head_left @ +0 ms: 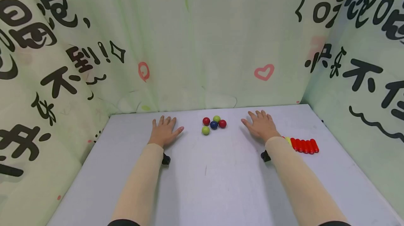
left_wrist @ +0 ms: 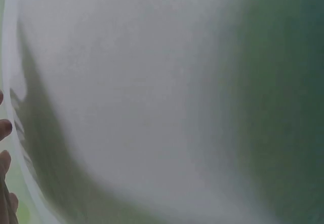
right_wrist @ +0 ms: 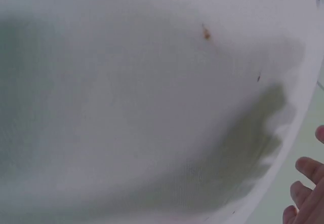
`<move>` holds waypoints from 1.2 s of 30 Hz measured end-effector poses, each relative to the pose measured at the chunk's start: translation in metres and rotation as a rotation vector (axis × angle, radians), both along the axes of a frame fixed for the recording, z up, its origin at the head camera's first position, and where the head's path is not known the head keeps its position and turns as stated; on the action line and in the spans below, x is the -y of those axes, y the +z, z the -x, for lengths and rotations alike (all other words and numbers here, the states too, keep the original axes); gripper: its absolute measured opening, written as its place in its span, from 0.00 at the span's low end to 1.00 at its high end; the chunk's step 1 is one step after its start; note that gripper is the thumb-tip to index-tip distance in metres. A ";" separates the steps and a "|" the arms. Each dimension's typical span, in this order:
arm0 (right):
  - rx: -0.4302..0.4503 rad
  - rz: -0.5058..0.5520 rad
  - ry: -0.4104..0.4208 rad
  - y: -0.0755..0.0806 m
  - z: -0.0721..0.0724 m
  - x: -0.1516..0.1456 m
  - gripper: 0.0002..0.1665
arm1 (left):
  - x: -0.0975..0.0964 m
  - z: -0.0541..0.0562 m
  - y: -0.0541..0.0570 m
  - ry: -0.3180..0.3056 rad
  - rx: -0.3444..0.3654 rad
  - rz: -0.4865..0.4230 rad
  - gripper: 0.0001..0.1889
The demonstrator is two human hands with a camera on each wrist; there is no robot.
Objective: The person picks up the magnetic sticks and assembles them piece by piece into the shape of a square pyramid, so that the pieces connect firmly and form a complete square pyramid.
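Observation:
My left hand (head_left: 163, 131) is held palm down over the white table (head_left: 208, 184), its fingers straight and spread, with nothing in it. Opposite it, my right hand (head_left: 260, 126) is stretched out the same way, also holding nothing. Between the two hands sits a small cluster of shiny balls: a red ball (head_left: 206, 121), a second red ball (head_left: 222, 124), a dark blue ball (head_left: 214, 125), a green ball (head_left: 216, 118) at the back and another green ball (head_left: 206, 130) in front. In the wrist views only fingertips show, with hand shadows on the tabletop.
Right of my right forearm lies a row of red rounded sticks (head_left: 304, 146) with a yellow piece (head_left: 288, 141) at its left end, partly hidden by the sleeve. Light green curtains (head_left: 221, 43) with black lettering enclose the table's back and sides.

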State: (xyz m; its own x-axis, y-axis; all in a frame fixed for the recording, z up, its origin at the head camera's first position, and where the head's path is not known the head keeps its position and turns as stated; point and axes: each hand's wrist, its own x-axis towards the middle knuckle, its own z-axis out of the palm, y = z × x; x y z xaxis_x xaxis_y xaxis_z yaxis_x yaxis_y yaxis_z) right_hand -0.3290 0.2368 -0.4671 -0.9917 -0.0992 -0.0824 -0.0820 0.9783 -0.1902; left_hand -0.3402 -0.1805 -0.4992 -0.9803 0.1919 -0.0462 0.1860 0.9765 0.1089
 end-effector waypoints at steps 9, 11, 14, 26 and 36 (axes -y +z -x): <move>0.007 -0.089 0.025 0.025 -0.019 -0.011 0.34 | -0.025 -0.003 0.010 -0.062 0.001 -0.010 0.42; -0.021 -0.110 0.018 0.030 -0.026 -0.016 0.31 | -0.037 -0.003 0.014 -0.096 -0.008 -0.012 0.39; -0.025 -0.100 -0.001 0.037 -0.039 -0.023 0.26 | -0.055 -0.003 0.017 -0.153 -0.026 -0.047 0.34; 0.002 -0.107 -0.027 0.030 -0.099 -0.023 0.22 | -0.103 -0.013 0.023 -0.437 -0.054 -0.195 0.14; -0.054 -0.030 -0.012 0.015 -0.107 -0.023 0.25 | -0.106 -0.041 0.020 -0.420 0.105 -0.180 0.22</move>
State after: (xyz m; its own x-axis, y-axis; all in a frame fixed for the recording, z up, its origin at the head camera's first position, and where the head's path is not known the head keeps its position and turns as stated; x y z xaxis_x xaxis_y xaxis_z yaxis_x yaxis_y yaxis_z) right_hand -0.2220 0.2596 -0.4518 -0.9958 -0.0856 -0.0312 -0.0797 0.9844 -0.1568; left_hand -0.2992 -0.0741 -0.4787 -0.8077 0.5855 -0.0701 0.5404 0.7825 0.3091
